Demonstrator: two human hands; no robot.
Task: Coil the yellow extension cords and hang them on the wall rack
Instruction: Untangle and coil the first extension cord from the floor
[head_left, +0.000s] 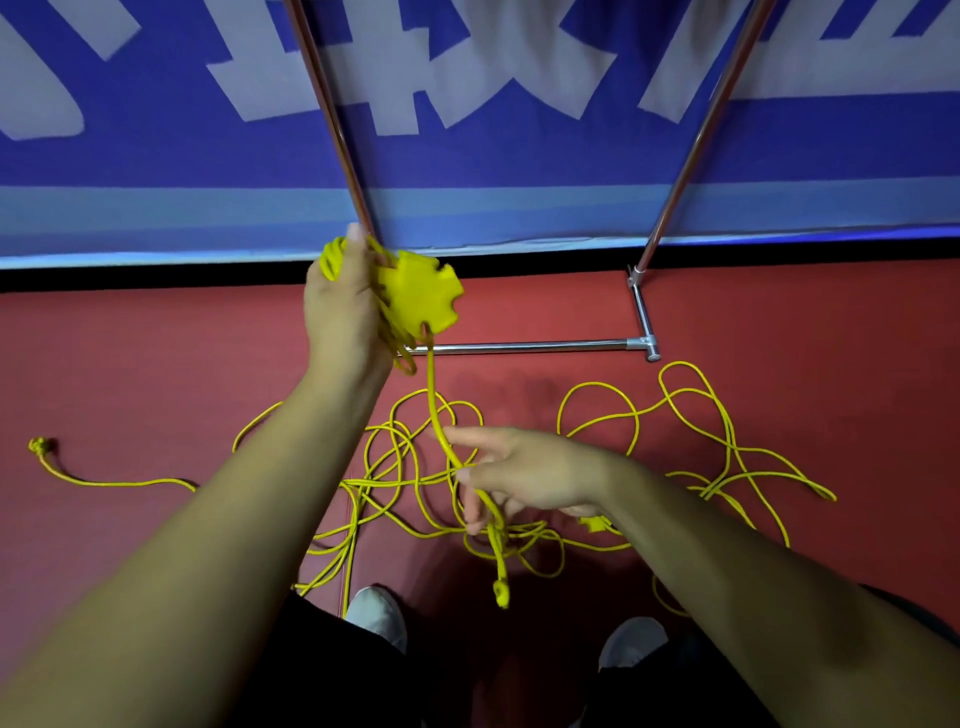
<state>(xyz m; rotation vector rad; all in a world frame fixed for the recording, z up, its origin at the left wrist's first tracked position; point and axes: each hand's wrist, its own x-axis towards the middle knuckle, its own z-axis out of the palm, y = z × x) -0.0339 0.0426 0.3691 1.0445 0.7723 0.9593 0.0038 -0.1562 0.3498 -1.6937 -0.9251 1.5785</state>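
Note:
My left hand (340, 306) is raised in front of the rack and grips a bundle of yellow cord loops together with a flat yellow notched socket block (423, 293). From that block a yellow cord (434, 400) drops down to my right hand (524, 475), whose fingers pinch it loosely. Below that hand the cord's plug end (501, 592) dangles. More yellow extension cord (691, 415) lies tangled in loose loops on the red floor. A second plug (41, 446) lies far left on the floor.
A chrome rack frame stands against the blue-and-white banner wall, with two slanted poles (332, 114) (691, 150) and a floor bar (530, 347). My two white shoes (376, 616) (631, 642) stand at the bottom, beside the tangle.

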